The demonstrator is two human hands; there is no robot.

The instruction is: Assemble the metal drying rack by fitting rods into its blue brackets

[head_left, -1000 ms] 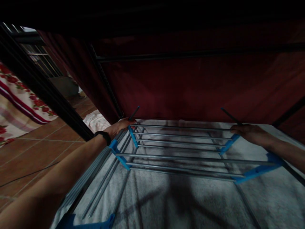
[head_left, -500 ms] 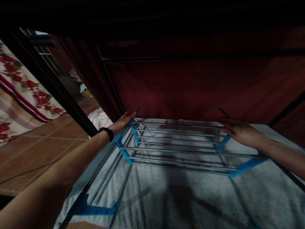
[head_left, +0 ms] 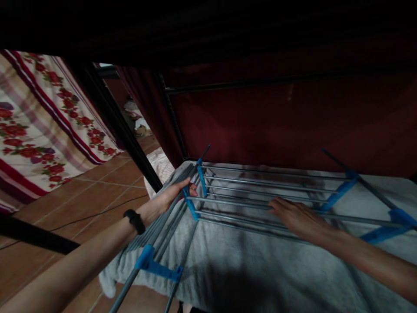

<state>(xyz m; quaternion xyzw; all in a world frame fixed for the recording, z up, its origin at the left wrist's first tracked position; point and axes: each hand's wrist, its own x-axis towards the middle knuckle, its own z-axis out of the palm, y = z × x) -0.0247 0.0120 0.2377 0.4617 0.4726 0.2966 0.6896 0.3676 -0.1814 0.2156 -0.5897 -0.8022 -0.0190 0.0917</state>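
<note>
Closest, at lower left: a blue bracket (head_left: 159, 269) spanning two grey poles of a metal rack (head_left: 241, 203), both slanting past the edge of a grey blanket (head_left: 221, 250) and over brown tiled floor (head_left: 97, 195). Beneath most of the rack: the same blanket, rumpled toward the left and crossed by broad shadow. Reaching in from the right: a bare forearm and the right hand (head_left: 293, 215), palm down above the rack's middle. Fingers bunched together and bent over a long front tube, holding it in a narrow curl. Underside of that grip hidden from view, so not possible to tell how firm. Reaching in from the left: another bare forearm with a black wristband (head_left: 134, 221), ending in the left hand (head_left: 176, 191) at the rack's left side. Fingers curled narrowly around the side pole, at the upper end of a second blue bracket, thumb along the top. Between and beyond both hands: more parallel tubes, running left to right between blue end pieces (head_left: 340, 194). At the rack's far end: two thin pole tips (head_left: 204, 153), well apart, slanting up before a dark red curtain (head_left: 260, 126) crossed by a black rail (head_left: 228, 85). Off to the left: a dark cable (head_left: 94, 215) across the tiles, a slanting black post (head_left: 114, 117), a pale cloth (head_left: 159, 165) on the floor, and a hanging cloth (head_left: 52, 124) with red roses and stripes
</note>
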